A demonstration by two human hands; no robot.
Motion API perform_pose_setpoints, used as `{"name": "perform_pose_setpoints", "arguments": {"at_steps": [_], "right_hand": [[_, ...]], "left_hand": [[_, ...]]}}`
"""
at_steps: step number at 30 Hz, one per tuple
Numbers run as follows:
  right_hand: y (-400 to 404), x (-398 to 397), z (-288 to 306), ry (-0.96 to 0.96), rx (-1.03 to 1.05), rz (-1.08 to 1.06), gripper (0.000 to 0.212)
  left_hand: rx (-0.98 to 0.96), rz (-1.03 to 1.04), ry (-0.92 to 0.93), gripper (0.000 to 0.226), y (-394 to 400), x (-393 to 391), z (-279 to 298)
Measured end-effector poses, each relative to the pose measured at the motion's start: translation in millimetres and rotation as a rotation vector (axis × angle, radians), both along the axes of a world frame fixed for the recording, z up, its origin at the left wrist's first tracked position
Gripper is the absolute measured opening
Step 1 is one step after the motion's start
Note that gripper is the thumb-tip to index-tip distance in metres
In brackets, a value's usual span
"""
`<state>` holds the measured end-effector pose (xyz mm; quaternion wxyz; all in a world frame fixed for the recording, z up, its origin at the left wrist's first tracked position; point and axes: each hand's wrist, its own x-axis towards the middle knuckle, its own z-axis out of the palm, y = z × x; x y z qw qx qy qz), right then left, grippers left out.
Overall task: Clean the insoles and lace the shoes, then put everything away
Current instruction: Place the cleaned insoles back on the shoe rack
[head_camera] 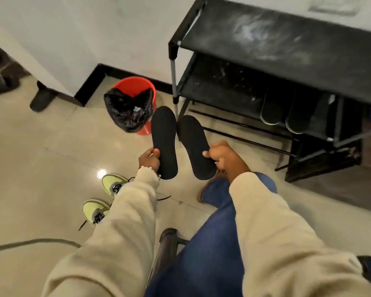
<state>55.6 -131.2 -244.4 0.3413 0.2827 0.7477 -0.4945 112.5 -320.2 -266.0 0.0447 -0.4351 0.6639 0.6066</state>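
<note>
My left hand [149, 159] grips one black insole [164, 136] near its heel end, toe pointing away from me. Beside it, my right hand [223, 156] pinches a second black insole [193, 142] the same way. The two insoles hang side by side above the floor, in front of the red bin. Two yellow-green shoes [113, 184] [94, 211] with loose black laces stand on the tiles at my lower left, partly hidden by my left sleeve.
A red bin [147, 86] lined with a black bag stands by the wall. A black shoe rack [287, 50] fills the upper right, with two dark soles [272, 110] on a lower shelf. A cable [30, 243] runs across the floor at left.
</note>
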Motion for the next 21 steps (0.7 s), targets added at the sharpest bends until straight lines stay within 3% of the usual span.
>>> {"name": "perform_pose_setpoints", "arguments": {"at_steps": [7, 11, 18, 21], "right_hand": [[52, 24, 45, 0.078, -0.121, -0.238, 0.032], [72, 15, 51, 0.13, -0.18, -0.397, 0.013], [86, -48, 49, 0.33, -0.194, -0.507, 0.02], [91, -84, 45, 0.388, -0.107, -0.498, 0.033]], "left_hand": [[0.154, -0.143, 0.154, 0.04, 41, -16, 39], [0.095, -0.185, 0.152, 0.036, 61, -51, 51], [0.013, -0.279, 0.198, 0.031, 95, -140, 65], [-0.024, -0.282, 0.222, 0.032, 106, -180, 61]]}}
